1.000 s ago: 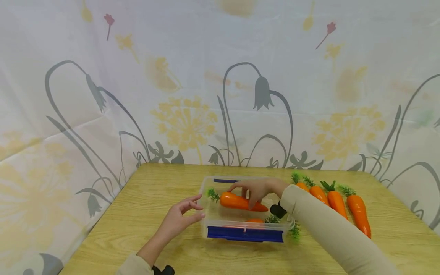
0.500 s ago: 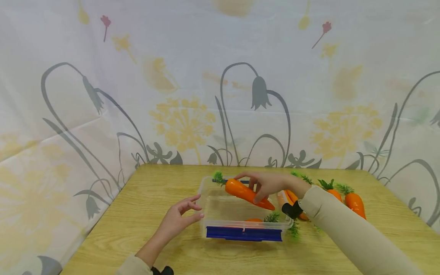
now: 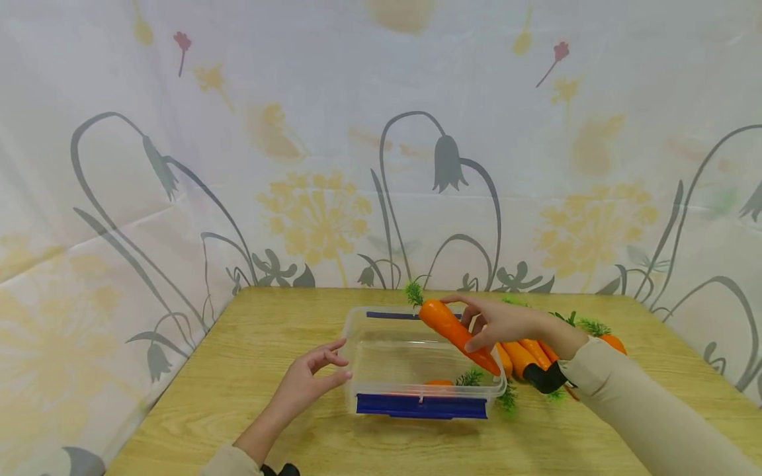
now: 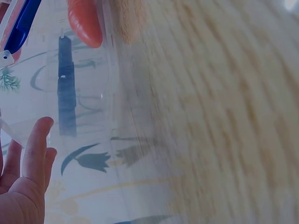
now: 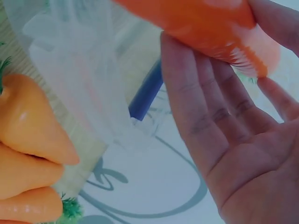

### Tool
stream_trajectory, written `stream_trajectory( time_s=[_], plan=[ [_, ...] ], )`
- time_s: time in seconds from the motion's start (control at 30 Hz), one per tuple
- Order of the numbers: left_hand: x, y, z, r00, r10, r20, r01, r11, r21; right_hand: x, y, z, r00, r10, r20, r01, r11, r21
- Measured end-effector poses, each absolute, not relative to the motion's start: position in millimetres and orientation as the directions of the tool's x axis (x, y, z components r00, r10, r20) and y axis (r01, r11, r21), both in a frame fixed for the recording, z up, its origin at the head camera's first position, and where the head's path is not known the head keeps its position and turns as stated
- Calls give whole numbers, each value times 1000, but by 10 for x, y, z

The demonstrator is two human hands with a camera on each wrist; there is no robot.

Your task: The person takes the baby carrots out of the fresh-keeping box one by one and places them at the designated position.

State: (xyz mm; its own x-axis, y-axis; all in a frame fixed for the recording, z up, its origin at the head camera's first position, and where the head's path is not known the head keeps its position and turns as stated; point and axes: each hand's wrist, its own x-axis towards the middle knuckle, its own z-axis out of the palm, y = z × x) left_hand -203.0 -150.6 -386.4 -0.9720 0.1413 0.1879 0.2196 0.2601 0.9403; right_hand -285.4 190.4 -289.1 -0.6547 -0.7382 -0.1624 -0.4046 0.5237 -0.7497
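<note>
My right hand pinches an orange carrot between thumb and fingers, above the right side of a clear plastic box with blue clips. The carrot slants, its green top up at the left and its tip down at the right. In the right wrist view the fingers lie along the held carrot. Beside the box's left wall is my left hand, fingers loosely extended; whether they touch the wall I cannot tell. Inside the box, near its front wall, lies another carrot with a green top.
Several carrots lie on the wooden table to the right of the box, partly hidden by the right arm. A patterned cloth hangs behind the table.
My right hand has lifted the carrot out of the box and moved it up and to the right, tilting it more steeply. The left hand has stayed almost still.
</note>
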Motion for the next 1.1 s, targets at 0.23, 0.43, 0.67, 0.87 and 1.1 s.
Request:
stream_trajectory(
  time_s=[0.23,0.43,0.67,0.87,1.1],
  plan=[
    [-2021,-1499,-3867,-971,145,188,220,254,942,-2807,2072,-2907,-665,-739,-106,-443,504,-741],
    [-2020,-1503,-3878,-972,132,195,224,254,941,-2785,2249,-2969,-678,-731,-82,-437,490,-754],
    [-2023,-1505,-3881,-969,143,200,231,248,941,-2717,2429,-3028,-704,-708,-53,-439,493,-752],
    [-2016,-1502,-3866,-971,142,190,220,245,944,-2665,2598,-3101,-744,-667,-36,-402,490,-773],
    [-2026,-1508,-3876,-970,144,193,226,261,938,-2621,2812,-3203,-783,-622,-6,-384,491,-782]
  ],
)
